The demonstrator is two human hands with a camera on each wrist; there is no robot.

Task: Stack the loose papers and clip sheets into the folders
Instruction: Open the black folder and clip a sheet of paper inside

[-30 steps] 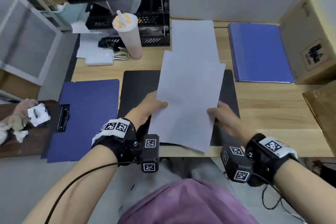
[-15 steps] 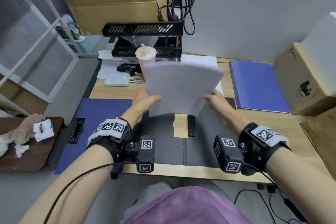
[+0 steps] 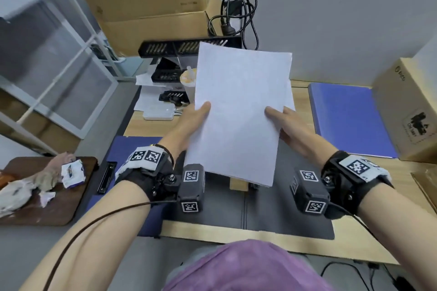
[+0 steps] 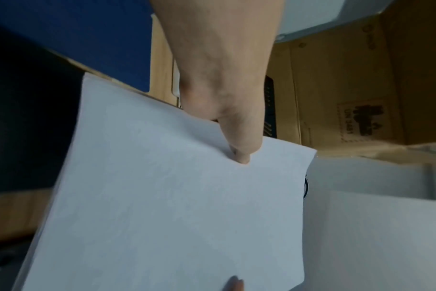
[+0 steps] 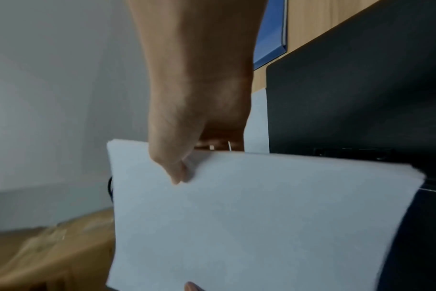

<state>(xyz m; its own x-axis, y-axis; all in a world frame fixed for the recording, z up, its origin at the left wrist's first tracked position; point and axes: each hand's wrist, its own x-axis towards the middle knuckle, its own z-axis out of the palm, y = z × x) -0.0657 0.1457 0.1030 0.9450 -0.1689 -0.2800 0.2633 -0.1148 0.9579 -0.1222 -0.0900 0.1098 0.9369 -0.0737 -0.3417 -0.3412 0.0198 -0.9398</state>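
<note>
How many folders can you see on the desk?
3: a dark blue folder at the left edge, a black folder open under the held papers, and a lighter blue folder on the right. Others may be hidden.

Held papers [image 3: 238, 111] block forward reach; black folder [image 3: 272, 210] beneath open.

You hold a white paper stack [image 3: 238, 111] tilted up off the desk, above an open black folder [image 3: 279, 210]. A dark blue folder [image 3: 123, 149] with a clip lies left, a closed blue folder [image 3: 350, 118] right.
</note>
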